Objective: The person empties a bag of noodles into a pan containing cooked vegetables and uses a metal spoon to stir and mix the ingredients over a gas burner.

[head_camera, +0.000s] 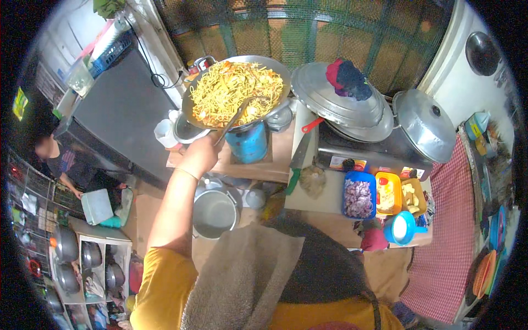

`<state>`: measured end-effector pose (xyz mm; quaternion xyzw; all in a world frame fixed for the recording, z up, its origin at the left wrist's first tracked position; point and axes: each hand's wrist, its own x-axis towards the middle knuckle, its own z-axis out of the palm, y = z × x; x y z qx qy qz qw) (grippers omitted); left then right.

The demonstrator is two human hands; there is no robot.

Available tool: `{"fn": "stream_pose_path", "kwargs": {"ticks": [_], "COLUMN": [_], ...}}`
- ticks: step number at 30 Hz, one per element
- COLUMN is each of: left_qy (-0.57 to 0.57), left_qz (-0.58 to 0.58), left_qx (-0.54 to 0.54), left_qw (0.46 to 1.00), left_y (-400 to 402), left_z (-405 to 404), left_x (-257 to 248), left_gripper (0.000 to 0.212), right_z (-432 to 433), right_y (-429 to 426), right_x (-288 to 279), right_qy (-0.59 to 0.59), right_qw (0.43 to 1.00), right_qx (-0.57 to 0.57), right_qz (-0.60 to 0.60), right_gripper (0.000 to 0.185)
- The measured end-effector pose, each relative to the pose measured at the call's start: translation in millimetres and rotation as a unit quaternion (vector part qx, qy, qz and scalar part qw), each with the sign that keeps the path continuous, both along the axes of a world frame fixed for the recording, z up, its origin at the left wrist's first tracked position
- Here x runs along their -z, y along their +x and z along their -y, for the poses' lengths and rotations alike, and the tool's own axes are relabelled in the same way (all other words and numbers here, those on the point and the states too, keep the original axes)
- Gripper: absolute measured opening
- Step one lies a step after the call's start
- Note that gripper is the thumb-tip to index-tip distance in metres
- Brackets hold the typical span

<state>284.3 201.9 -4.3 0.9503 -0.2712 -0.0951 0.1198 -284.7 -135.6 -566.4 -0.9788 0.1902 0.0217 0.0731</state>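
A large metal wok (280, 66) full of yellow noodles (235, 88) with vegetable bits rests above a blue metal stove or canister (247, 142). My left hand (204, 152) is at the wok's near edge, closed around the lower end of a long metal ladle (233, 119), whose head lies in the noodles. My right hand is out of view. On the counter to the right lie a green-handled knife (298, 161), a tied plastic bag (312, 180), a blue tub of chopped red onion (359, 196) and two yellow tubs, one holding pale pieces (411, 198).
A gas stove (334, 152) bears lidded pans (338, 97) with a cloth on top and a lidded pot (429, 123). A blue dipper (400, 229) stands at the counter edge. An empty pot (215, 212) is below. At left, a person (74, 165) holds a container.
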Motion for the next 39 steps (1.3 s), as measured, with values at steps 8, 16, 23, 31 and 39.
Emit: {"fn": "stream_pose_path", "kwargs": {"ticks": [8, 16, 23, 31, 39], "left_qy": [-0.189, -0.154, -0.173, -0.129, -0.115], "left_qz": [0.046, 0.055, 0.085, 0.055, 0.096], "left_qx": [0.027, -0.127, -0.059, -0.068, -0.095], "left_qw": [0.981, 0.978, 0.980, 0.988, 0.984], "left_y": [-47, 0, 24, -46, -8], "left_z": [-58, -26, -3, -26, -23], "left_x": [2, 13, 68, 31, 33], "left_gripper": [0.055, 0.053, 0.046, 0.054, 0.049], "right_z": [10, 22, 33, 34, 34], "right_y": [23, 39, 58, 61, 64], "right_x": [-27, -45, -55, -58, -65], "right_qy": [0.003, 0.077, 0.096, 0.106, 0.114], "right_qw": [1.000, 0.992, 0.990, 0.986, 0.983], "right_qx": [-0.007, 0.097, 0.100, 0.129, 0.140], "right_qz": [-0.005, -0.016, -0.025, -0.026, -0.022], "right_gripper": [0.015, 0.015, 0.016, 0.016, 0.017]}}
